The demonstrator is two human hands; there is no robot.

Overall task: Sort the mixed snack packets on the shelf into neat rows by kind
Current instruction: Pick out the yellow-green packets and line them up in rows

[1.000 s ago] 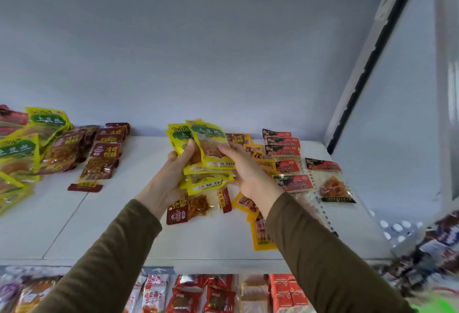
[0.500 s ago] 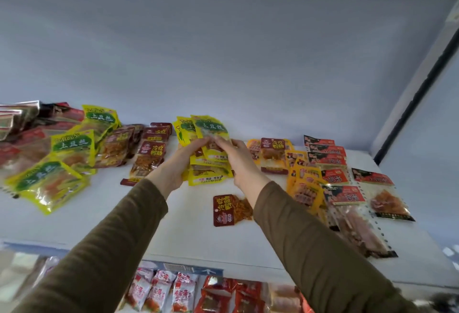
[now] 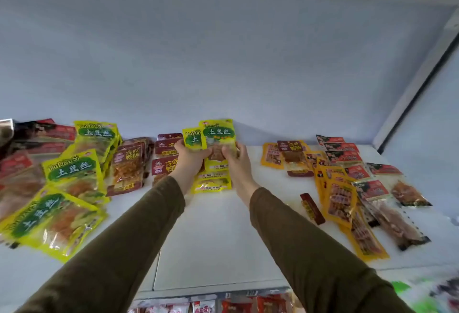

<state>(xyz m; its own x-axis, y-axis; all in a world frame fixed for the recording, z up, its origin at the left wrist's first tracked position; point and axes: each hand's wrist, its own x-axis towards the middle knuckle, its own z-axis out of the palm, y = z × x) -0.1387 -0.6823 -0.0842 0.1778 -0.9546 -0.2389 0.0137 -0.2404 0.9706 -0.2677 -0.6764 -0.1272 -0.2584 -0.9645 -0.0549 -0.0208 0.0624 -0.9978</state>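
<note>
A small stack of yellow-green snack packets is held upright at the back middle of the white shelf. My left hand grips the stack's left side and my right hand grips its right side. More yellow-green packets lie piled at the left. Dark red packets sit just left of my hands. Orange packets and red-topped clear packets lie at the right.
A single dark red packet lies alone right of my right forearm. The shelf's back wall rises behind the packets and a slanted upright bounds the right side. More snacks show on the lower shelf.
The view has swung left and closer. Both hands have carried the yellow-green stack left and toward the back, nearer the dark red packets.
</note>
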